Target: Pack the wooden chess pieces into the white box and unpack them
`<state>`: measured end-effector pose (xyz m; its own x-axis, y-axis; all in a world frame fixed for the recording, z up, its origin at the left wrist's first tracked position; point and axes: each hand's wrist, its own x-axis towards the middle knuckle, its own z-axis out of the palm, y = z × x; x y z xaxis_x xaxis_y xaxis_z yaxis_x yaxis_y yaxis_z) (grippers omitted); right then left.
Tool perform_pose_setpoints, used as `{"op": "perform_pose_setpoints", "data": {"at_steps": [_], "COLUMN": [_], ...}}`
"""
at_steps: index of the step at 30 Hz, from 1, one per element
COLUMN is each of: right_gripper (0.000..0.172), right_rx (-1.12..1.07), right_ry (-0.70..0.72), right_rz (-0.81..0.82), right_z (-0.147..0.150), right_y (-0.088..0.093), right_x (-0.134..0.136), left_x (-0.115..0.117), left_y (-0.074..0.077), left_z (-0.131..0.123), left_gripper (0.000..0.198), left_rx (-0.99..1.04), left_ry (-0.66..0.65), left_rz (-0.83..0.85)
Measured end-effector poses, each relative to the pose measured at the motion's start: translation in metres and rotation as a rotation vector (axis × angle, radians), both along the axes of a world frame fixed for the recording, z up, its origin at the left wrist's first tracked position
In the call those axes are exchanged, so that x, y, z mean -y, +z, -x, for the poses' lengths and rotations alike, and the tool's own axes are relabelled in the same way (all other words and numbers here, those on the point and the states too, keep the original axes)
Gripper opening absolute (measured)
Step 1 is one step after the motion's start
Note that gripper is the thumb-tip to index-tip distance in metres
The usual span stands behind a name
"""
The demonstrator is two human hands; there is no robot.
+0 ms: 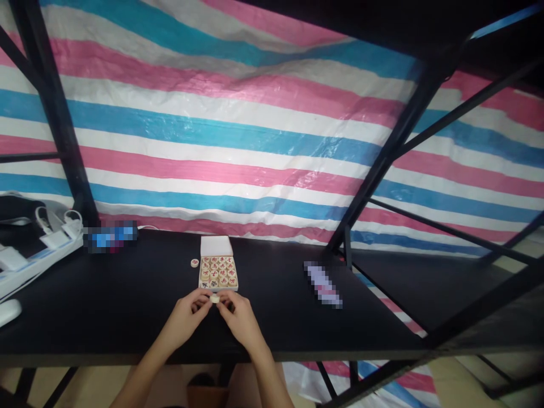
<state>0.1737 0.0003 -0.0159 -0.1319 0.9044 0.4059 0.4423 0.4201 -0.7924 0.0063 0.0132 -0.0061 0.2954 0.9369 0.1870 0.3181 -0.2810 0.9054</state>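
Note:
Between the fingertips of my left hand (189,313) and my right hand (238,314) is a pale round Chinese chess piece (215,298), pinched from both sides just in front of the box. The white box (236,272) stands with its lid (216,247) folded back. Rows of Chinese chess pieces (219,271) fill it, most with red characters, while a couple at the near left corner have black ones. One loose piece (194,263) with a red mark lies on the black table, left of the box. Which character the held piece bears cannot be made out.
A blurred blue packet (111,236) lies at the back left and a blurred pale purple item (323,285) at the right. At the far left are a power strip with plugs (55,241) and a white mouse (9,311). Black metal posts (378,170) and a striped sheet border the black table (272,317).

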Motion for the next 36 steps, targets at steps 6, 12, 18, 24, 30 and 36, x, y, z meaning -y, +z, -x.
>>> {"op": "perform_pose_setpoints", "data": {"at_steps": [6, 12, 18, 24, 30, 36], "right_gripper": [0.017, 0.018, 0.010, 0.007, 0.010, 0.035], "right_rx": [-0.016, 0.001, 0.039, 0.005, -0.009, 0.010], "right_ry": [0.022, 0.024, -0.018, 0.012, 0.017, -0.093], "right_rz": [0.015, 0.019, -0.021, -0.077, -0.085, -0.030], "right_z": [0.000, 0.000, -0.001, 0.000, 0.000, -0.002], "right_y": [0.002, 0.000, -0.003, -0.001, -0.003, -0.013], "right_x": [0.002, 0.001, 0.000, 0.001, 0.000, -0.006], "left_x": [-0.005, -0.005, -0.005, -0.005, -0.002, -0.025], "left_y": [-0.007, -0.008, -0.007, -0.005, -0.002, 0.012], "left_z": [0.000, 0.000, 0.000, -0.003, -0.005, -0.004], "left_gripper": [0.026, 0.037, 0.030, 0.030, 0.026, 0.028], "left_rx": [0.037, 0.032, 0.005, 0.038, -0.093, -0.401], "left_ry": [0.036, 0.050, 0.118, 0.056, 0.111, 0.203], "left_rz": [-0.016, -0.010, -0.011, 0.042, -0.029, -0.220]}}
